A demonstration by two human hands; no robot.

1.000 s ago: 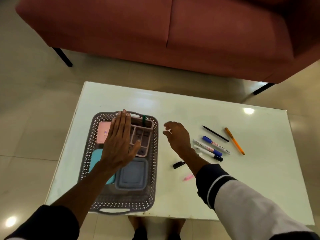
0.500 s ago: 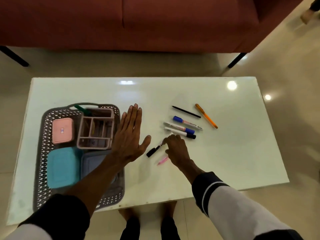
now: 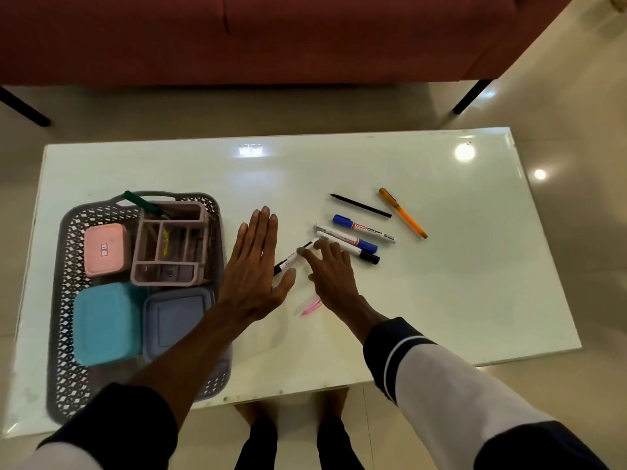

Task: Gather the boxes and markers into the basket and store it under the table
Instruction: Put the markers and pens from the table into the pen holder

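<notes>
Behind the white table (image 3: 441,300) stood a red sofa (image 3: 271,35) on a pale tiled floor. At the table's nine o'clock side sat the dark basket (image 3: 64,334), holding a pink box (image 3: 105,249), a teal box (image 3: 105,323), a grey-blue box (image 3: 176,320) and a divided organiser (image 3: 169,245) with a green marker (image 3: 142,202) leaning at its far corner. The left hand (image 3: 254,269) hovered flat, fingers straight, just beside the basket's three o'clock edge. The right hand (image 3: 330,269) reached with fingertips on a black-capped marker (image 3: 288,261) lying between the two hands; whether it pinched the marker could not be told. A pink pen (image 3: 310,308) lay at that hand's seven o'clock. At its two o'clock lay three more markers (image 3: 359,237), a black pencil (image 3: 359,205) and an orange pen (image 3: 402,212).
</notes>
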